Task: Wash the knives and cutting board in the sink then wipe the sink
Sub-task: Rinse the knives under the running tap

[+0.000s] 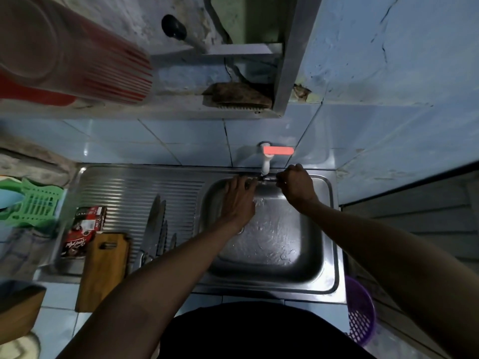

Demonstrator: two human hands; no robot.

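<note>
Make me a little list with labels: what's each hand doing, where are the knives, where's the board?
left hand: open, fingers on the knife under the tap
right hand: grips the knife handle under the tap
water: running into the sink
other knives: lying on the ribbed drainboard
cutting board: left of those knives, dry side

Sink basin (305, 260): lower and right floor open, wet. Back rim, centre of frame: blocked by white tap (266, 161) with both hands under it, left hand (239, 200), right hand (296, 186). Drainboard, left of basin: knives (159, 226) laid side by side; wooden cutting board (103, 270) at lower left edge; upper ribbed part free.
</note>
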